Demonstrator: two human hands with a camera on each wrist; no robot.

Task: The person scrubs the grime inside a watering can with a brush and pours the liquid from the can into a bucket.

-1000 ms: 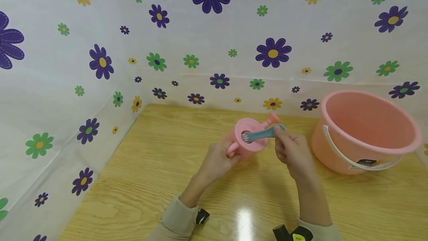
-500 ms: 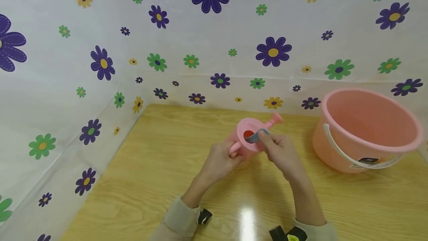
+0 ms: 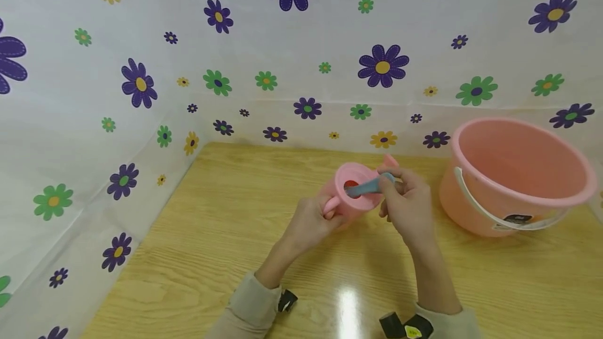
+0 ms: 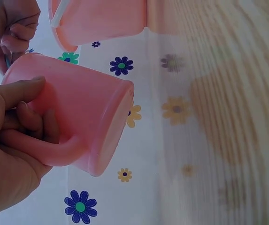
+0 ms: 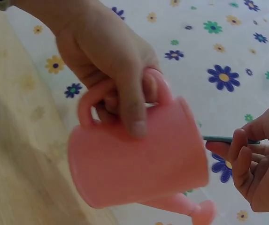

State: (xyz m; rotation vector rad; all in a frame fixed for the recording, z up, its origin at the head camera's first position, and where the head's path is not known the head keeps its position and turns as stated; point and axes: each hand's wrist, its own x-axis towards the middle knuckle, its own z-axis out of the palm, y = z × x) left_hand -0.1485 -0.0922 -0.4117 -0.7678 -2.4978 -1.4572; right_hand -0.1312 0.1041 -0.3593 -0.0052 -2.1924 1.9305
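Observation:
A pink toy watering can (image 3: pixel 364 204) is tilted above the table, its round opening toward the head camera. My left hand (image 3: pixel 311 224) grips its handle, fingers curled through the loop and the thumb against the body (image 4: pixel 78 93), as the left wrist view shows. In my right hand (image 3: pixel 409 207), a small blue brush (image 3: pixel 366 188) is pinched between thumb and fingers. The brush's far end reaches into the can's opening, so its bristles are mostly hidden. From the right wrist view, only a thin edge of the brush (image 5: pixel 216 138) shows beside the can's rim.
On the right of the wood-grain table (image 3: pixel 198 234) stands a large pink bucket (image 3: pixel 471 198) with a white handle. A white sheet (image 3: pixel 264 25) printed with flowers hangs behind and along the left side.
The brush has gone from lying over the can's mouth to reaching into it. My right hand moved left, then shifted slightly back right with changed fingers. The left hand keeps holding the can.

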